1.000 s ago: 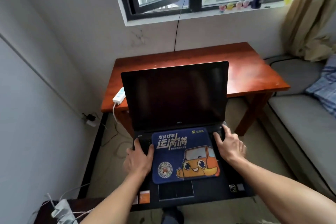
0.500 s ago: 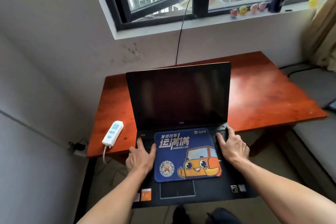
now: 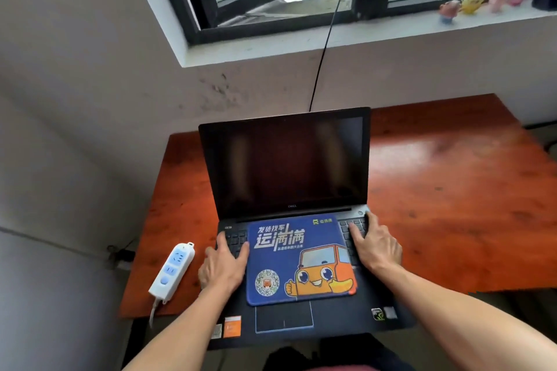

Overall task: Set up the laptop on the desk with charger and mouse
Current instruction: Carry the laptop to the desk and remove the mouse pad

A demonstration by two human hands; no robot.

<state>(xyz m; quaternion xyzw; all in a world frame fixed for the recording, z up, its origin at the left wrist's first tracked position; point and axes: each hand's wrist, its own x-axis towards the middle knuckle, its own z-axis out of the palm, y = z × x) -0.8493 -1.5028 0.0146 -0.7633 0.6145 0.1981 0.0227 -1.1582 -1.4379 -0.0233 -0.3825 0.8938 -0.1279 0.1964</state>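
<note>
An open black laptop (image 3: pixel 286 166) with a dark screen is held over the front edge of the reddish wooden desk (image 3: pixel 452 205). Its back half is above the desk and its front edge overhangs toward me. A blue mouse pad (image 3: pixel 301 259) with an orange cartoon truck lies on the keyboard. My left hand (image 3: pixel 223 268) grips the laptop base on the left side. My right hand (image 3: pixel 376 247) grips it on the right, fingers on the keys. No charger or mouse is in view.
A white power strip (image 3: pixel 173 269) with blue sockets lies on the desk's left front corner, its cord hanging down. A black cable (image 3: pixel 325 51) runs down the wall from the window. Small toy figures (image 3: pixel 470 3) stand on the sill. A wall closes in at left.
I have come closer to the desk, carrying the laptop forward. It was short of the desk before; now its rear half is over the desk top beside the power strip.
</note>
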